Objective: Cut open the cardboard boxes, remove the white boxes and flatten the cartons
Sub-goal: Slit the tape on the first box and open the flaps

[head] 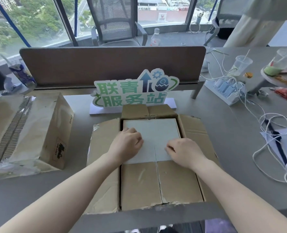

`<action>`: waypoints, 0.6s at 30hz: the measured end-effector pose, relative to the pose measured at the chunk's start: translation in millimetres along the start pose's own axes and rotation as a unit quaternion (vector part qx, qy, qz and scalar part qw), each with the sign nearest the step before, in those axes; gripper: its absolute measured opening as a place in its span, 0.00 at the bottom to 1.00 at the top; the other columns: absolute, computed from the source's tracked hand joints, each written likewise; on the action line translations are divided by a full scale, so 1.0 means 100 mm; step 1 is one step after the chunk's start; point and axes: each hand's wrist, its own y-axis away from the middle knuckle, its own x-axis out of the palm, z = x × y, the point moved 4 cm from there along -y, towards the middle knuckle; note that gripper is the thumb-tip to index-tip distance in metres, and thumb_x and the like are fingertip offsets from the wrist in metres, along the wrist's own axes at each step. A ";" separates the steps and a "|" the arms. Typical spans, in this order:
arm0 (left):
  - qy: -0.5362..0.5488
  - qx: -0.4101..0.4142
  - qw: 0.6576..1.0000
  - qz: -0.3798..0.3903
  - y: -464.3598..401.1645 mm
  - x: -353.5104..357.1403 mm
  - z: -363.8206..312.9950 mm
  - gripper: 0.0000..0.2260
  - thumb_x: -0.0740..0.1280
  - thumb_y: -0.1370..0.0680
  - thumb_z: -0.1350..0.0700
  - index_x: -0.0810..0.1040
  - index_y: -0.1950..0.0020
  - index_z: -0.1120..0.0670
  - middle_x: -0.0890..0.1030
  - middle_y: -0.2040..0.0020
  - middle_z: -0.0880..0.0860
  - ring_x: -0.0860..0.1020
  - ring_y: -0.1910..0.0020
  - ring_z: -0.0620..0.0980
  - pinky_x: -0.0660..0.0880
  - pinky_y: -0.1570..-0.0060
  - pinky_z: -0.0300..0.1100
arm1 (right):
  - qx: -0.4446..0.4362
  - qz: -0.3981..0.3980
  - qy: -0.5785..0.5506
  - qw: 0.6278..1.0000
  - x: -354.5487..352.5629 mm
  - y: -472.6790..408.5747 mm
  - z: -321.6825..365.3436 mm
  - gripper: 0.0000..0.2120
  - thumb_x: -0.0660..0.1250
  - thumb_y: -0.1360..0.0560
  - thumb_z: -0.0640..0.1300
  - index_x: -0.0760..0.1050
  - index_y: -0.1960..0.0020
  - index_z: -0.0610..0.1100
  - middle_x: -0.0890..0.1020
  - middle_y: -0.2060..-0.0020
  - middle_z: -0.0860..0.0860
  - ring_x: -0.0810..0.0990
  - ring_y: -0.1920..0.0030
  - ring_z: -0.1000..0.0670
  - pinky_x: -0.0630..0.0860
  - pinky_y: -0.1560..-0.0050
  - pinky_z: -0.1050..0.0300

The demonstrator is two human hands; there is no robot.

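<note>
1. The open carton (pixel 157 180) lies on the grey desk (pixel 231 132) right in front of the person, its brown flaps folded outward on all four sides; the near pair is creased and torn along its edges.
2. Inside it sits a white box (pixel 154 130), flat, plain and pale, filling the opening almost edge to edge, with a thin seam running down its near half.
3. The left hand (pixel 127 143) rests on the white box near its left edge, fingers curled under at the knuckles; I can't tell whether they hold anything.
4. The right hand (pixel 184 151) rests on the box's near right part, fingers likewise bent down against the surface, grip unclear.
5. A second carton (pixel 28 130) stands well to the left, scuffed, with taped seams.
6. A green-lettered sign (pixel 134 89) stands just behind the open carton.
</note>
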 end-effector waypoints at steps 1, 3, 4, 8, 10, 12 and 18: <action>-0.004 -0.003 1.000 0.018 0.06 0.01 -0.05 0.10 0.65 0.21 0.52 0.81 0.54 0.56 0.79 0.52 0.52 0.75 0.52 0.55 0.73 0.54 0.47 | 0.001 0.008 0.010 1.000 0.00 0.06 0.02 0.14 0.57 0.18 0.51 0.77 0.52 0.46 0.82 0.55 0.50 0.78 0.52 0.46 0.67 0.57 0.55; -0.020 -0.024 0.997 0.076 0.19 0.04 -0.17 0.11 0.63 0.20 0.50 0.81 0.52 0.55 0.79 0.52 0.52 0.75 0.52 0.54 0.71 0.54 0.44 | 0.007 0.028 0.017 0.999 0.03 0.17 0.04 0.15 0.56 0.18 0.53 0.77 0.51 0.46 0.82 0.52 0.50 0.78 0.49 0.46 0.68 0.52 0.54; -0.034 -0.035 0.994 0.103 0.26 0.05 -0.23 0.12 0.61 0.20 0.49 0.81 0.52 0.55 0.79 0.52 0.52 0.75 0.51 0.54 0.71 0.54 0.44 | 0.011 0.037 0.014 0.999 0.04 0.22 0.05 0.16 0.56 0.18 0.53 0.78 0.50 0.45 0.81 0.50 0.49 0.78 0.48 0.46 0.70 0.49 0.54; -0.060 -0.091 0.980 0.165 0.43 0.02 -0.38 0.15 0.59 0.19 0.49 0.76 0.57 0.57 0.81 0.52 0.55 0.75 0.50 0.56 0.70 0.58 0.44 | 0.002 0.030 0.029 0.999 -0.08 0.35 0.13 0.18 0.55 0.18 0.53 0.81 0.49 0.45 0.79 0.50 0.47 0.76 0.45 0.45 0.70 0.47 0.52; -0.034 -0.127 0.979 0.153 0.49 -0.11 -0.48 0.14 0.59 0.19 0.49 0.74 0.60 0.56 0.80 0.55 0.56 0.77 0.52 0.58 0.67 0.60 0.44 | -0.013 -0.008 0.026 1.000 -0.21 0.44 0.18 0.18 0.55 0.18 0.52 0.81 0.51 0.46 0.79 0.53 0.48 0.75 0.47 0.46 0.72 0.50 0.53; -0.006 -0.148 0.981 0.123 0.57 -0.28 -0.63 0.16 0.61 0.19 0.50 0.69 0.66 0.54 0.75 0.63 0.54 0.75 0.57 0.56 0.65 0.63 0.44 | -0.019 -0.033 -0.012 0.999 -0.36 0.56 0.21 0.18 0.56 0.18 0.53 0.80 0.56 0.46 0.78 0.56 0.49 0.75 0.51 0.48 0.73 0.55 0.54; 0.141 -0.217 0.959 0.113 1.07 -0.74 -1.08 0.16 0.69 0.23 0.51 0.75 0.70 0.53 0.67 0.76 0.48 0.67 0.75 0.42 0.62 0.73 0.37 | -0.041 0.019 -0.127 0.991 -0.69 1.10 0.25 0.22 0.60 0.20 0.57 0.78 0.65 0.44 0.81 0.65 0.52 0.77 0.64 0.50 0.75 0.61 0.51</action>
